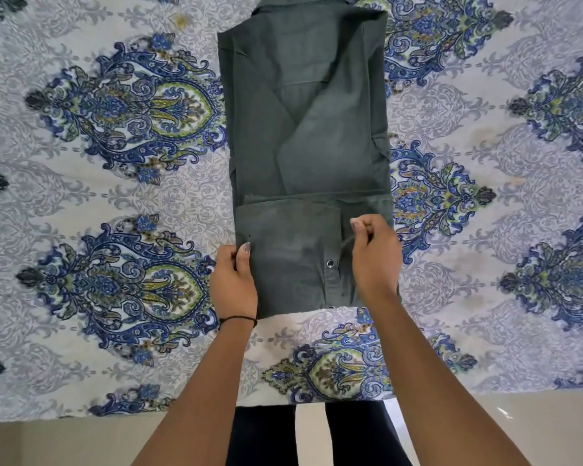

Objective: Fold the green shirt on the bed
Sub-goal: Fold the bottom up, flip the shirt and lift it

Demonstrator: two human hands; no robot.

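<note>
Shirt, position: the green shirt [303, 146] lay flat on the bed [115, 196], roughly mid-width of the patterned sheet. Its collar end was far from the person and its lower end near the bed's front edge.
Shirt, shape: it was narrowed to a long strip with both sides turned in, one panel crossing the middle on a diagonal. The nearest section lay doubled on top, its far edge making a straight line across the strip.
Snap: a metal snap [330, 263] showed on the doubled section, between the two hands.
Left hand: the left hand [234, 284] gripped the left edge of the doubled section, thumb on top and fingers curled at the side.
Right hand: the right hand [374, 260] was closed in a pinch on cloth at the right side of the same section. The hand itself hid which layer it held.
Reason for hold (judgement): one hand at each side would keep the layers square and stop the turned-in sides slipping out during the next fold toward the collar.
Progress (judgement): well along; probably one lengthwise fold was left.
Wrist: a thin dark band [239, 319] sat on the left wrist.
Surroundings: pale floor [485, 432] and the person's dark-clad legs [260, 435] showed below the bed edge.
</note>
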